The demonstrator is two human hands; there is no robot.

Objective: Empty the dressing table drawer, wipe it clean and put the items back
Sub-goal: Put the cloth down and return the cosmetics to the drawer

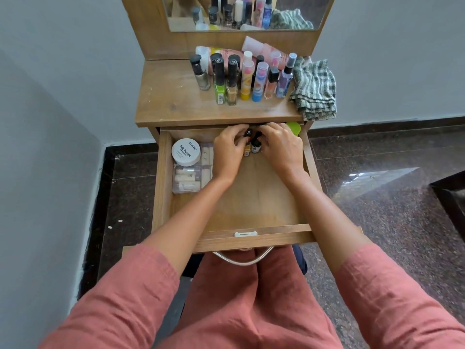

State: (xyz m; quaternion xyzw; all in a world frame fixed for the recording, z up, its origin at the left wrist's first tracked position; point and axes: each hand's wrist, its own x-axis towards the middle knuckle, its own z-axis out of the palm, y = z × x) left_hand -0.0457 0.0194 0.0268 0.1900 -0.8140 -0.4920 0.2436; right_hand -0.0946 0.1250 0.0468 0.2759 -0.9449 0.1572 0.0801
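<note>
at the far end of the drawer point(161, 177), left hand point(229, 150) gripped an orange bottle point(247, 148); right hand point(283, 148) gripped a dark bottle point(256, 148)

Sleeves: left sleeve point(120, 298) and right sleeve point(395, 293), loose terracotta-pink woven cloth with plain hems near the elbow.
Forearms: bare from hem to wrist.
Lap: garment point(251, 311) of the same pink cloth, softly creased.
Right hand point(281, 144): what looks like a thin ring point(286, 126) on one finger.
</note>
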